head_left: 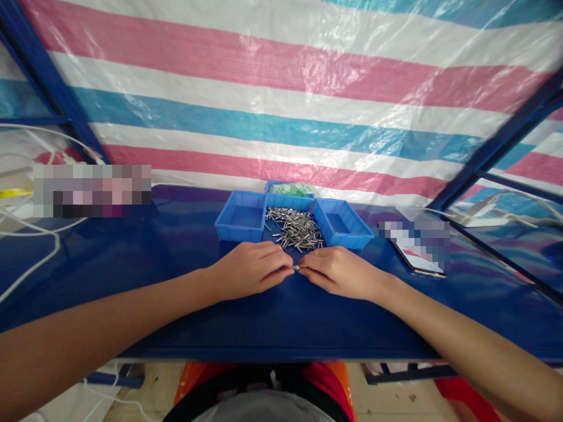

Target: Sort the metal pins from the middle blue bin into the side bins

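Note:
Above the dark blue tabletop, my left hand (255, 266) and my right hand (341, 271) meet fingertip to fingertip. Both are closed in a pinch on a small metal pin (296, 268), of which only a short shiny bit shows between the fingers. Just beyond them lies a loose pile of metal pins (299, 228), silvery and thin, spilling toward me from a blue bin (290, 203). Another blue bin (241, 218) stands to the left of the pile, and a third blue bin (343, 224) stands to its right, set at an angle.
Behind the bins, a further blue container holds green plastic wrapping (292, 189). A phone (417, 255) lies on the table (272, 328) at right. White cables (48, 258) run along the left side. Blue metal posts and a striped plastic sheet (281, 88) enclose the back.

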The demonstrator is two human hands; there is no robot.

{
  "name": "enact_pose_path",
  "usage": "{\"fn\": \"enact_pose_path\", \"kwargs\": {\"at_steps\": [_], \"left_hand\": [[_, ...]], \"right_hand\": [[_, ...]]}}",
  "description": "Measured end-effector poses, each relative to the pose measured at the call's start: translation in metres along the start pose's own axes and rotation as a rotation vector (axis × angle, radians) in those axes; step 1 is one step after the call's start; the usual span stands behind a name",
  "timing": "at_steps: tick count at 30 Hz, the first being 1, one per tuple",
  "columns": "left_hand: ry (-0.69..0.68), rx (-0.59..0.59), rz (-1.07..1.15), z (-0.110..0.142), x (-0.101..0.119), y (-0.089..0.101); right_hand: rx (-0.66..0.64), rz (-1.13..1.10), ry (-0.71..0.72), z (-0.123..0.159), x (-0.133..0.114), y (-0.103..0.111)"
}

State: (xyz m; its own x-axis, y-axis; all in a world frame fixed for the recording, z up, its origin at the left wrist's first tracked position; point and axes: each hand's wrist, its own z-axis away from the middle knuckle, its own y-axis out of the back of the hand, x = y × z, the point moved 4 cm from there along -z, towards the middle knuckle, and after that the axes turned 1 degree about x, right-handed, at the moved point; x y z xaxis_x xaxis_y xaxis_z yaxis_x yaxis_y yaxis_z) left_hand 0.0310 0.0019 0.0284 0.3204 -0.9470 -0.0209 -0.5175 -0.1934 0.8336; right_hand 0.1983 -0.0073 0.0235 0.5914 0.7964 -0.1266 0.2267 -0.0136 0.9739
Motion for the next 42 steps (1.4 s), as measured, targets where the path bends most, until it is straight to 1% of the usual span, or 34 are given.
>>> {"fn": "enact_pose_path", "kwargs": {"at_steps": [3, 5, 7, 11, 12, 14, 17, 20, 23, 25, 27, 29, 33, 36, 39, 42], "left_hand": [[-0.062, 0.057, 0.014, 0.0, 0.006, 0.004], [-0.059, 0.069, 0.04, 0.0, 0.006, 0.004], [-0.008, 0.052, 0.125, -0.001, 0.003, 0.003], [0.209, -0.016, 0.418, -0.002, -0.007, -0.005], [0.241, -0.036, 0.47, -0.002, -0.008, -0.007], [0.234, -0.081, 0.498, -0.002, -0.008, -0.01], [0.122, -0.132, 0.442, -0.002, -0.003, -0.012], [0.054, -0.111, 0.401, -0.002, 0.0, -0.011], [0.086, -0.094, 0.368, -0.001, -0.001, -0.009], [0.132, -0.123, 0.328, -0.001, -0.004, -0.008], [0.15, -0.163, 0.271, 0.0, -0.005, -0.009], [0.132, -0.182, 0.205, 0.001, -0.006, -0.009], [0.048, -0.145, 0.072, 0.002, -0.006, -0.013], [-0.004, -0.148, 0.002, 0.003, -0.005, -0.019], [0.005, -0.155, -0.013, 0.003, -0.005, -0.021], [0.059, -0.168, -0.002, 0.003, -0.007, -0.017]], "right_hand": [[0.002, 0.008, 0.03, 0.001, -0.001, -0.002], [0.004, 0.007, 0.044, 0.0, -0.002, -0.003], [0.011, -0.004, 0.051, 0.0, -0.002, -0.003], [0.044, 0.003, 0.067, -0.002, -0.005, -0.001], [0.056, 0.013, 0.075, -0.002, -0.006, -0.001], [0.069, 0.028, 0.089, -0.002, -0.008, -0.001], [0.064, 0.026, 0.096, -0.003, -0.01, -0.003], [0.06, 0.002, 0.091, -0.003, -0.01, -0.003], [0.061, -0.029, 0.066, -0.003, -0.008, -0.001], [0.067, -0.039, 0.035, -0.002, -0.005, 0.002], [0.075, -0.036, 0.006, -0.001, -0.003, 0.004], [0.083, -0.03, -0.002, 0.0, -0.003, 0.006], [0.087, -0.027, 0.03, 0.0, -0.006, 0.006], [0.069, -0.01, 0.064, -0.001, -0.008, 0.003], [0.054, 0.005, 0.077, -0.002, -0.008, 0.001], [0.057, 0.012, 0.051, -0.001, -0.006, 0.004]]}}
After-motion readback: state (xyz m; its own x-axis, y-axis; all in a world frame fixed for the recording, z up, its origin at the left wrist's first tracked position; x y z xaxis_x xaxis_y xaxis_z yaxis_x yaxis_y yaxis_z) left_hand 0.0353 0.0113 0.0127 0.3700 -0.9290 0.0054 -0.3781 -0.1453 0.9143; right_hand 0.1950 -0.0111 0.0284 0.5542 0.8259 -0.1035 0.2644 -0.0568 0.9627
